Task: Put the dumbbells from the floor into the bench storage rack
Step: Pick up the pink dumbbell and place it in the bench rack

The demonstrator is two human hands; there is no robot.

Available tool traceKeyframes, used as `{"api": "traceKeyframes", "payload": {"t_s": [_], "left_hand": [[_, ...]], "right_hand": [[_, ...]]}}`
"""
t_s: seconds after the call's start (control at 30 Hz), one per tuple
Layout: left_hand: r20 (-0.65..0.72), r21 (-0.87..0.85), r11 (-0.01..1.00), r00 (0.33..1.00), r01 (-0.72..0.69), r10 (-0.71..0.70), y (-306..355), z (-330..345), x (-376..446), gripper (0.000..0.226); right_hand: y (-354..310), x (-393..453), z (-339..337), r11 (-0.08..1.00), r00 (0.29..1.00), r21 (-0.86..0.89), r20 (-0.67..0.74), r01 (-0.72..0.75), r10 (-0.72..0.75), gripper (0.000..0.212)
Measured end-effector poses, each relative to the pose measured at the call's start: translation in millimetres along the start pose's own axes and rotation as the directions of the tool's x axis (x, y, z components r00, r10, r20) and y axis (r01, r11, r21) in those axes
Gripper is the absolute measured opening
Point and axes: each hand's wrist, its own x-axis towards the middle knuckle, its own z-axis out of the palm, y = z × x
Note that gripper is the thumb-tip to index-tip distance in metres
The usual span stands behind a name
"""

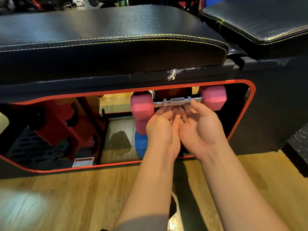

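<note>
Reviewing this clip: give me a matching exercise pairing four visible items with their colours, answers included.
Items:
1. top dumbbell heads
2. lower dumbbell head
3. bench pad
4. storage opening trim

Colours:
A. black
B. red
C. pink
D. blue

Pairs: 1-C, 2-D, 3-A, 4-B. Both hands, left hand and right hand, reach palm-up under the top dumbbell's handle.

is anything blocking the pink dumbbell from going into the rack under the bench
Nothing visible does. The pink dumbbell is already inside the red-edged opening, with both hands open under its handle. Its resting slot is hidden.
</note>
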Motion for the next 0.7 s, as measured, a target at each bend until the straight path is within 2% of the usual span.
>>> {"api": "traceKeyframes", "payload": {"t_s": [0.2, 0.3, 0.5, 0.6, 0.7], "left_hand": [[0.046, -0.008, 1.000, 0.999, 0.016, -0.016, -3.1, 0.8, 7.7, 0.039], [0.099, -0.014, 1.000, 0.995, -0.002, 0.004, -2.2, 3.9, 8.1, 0.032], [0.088, -0.032, 0.999, 0.996, -0.016, 0.019, -10.9, -3.6, 10.6, 0.048], [0.069, -0.045, 0.999, 0.997, 0.024, -0.021, -11.2, -8.6, 10.2, 0.050], [0.075, -0.032, 0.999, 0.997, 0.025, -0.023, -9.1, -10.5, 4.0, 0.052]], "right_hand": [[-2.3, 2.9, -2.2, 1.000, 0.999, 0.003, 0.040, -0.024, 0.024, 0.022], [-5.6, 4.9, -1.0, 0.999, 0.999, 0.000, 0.015, -0.038, 0.038, 0.024], [-0.4, 5.5, -6.0, 0.999, 0.999, -0.033, -0.033, -0.027, 0.025, 0.034], [3.4, 3.7, -8.7, 1.000, 0.997, -0.024, -0.081, -0.020, 0.018, 0.031], [6.6, -0.3, -6.8, 1.000, 0.996, -0.016, -0.089, -0.002, 0.001, 0.020]]}}
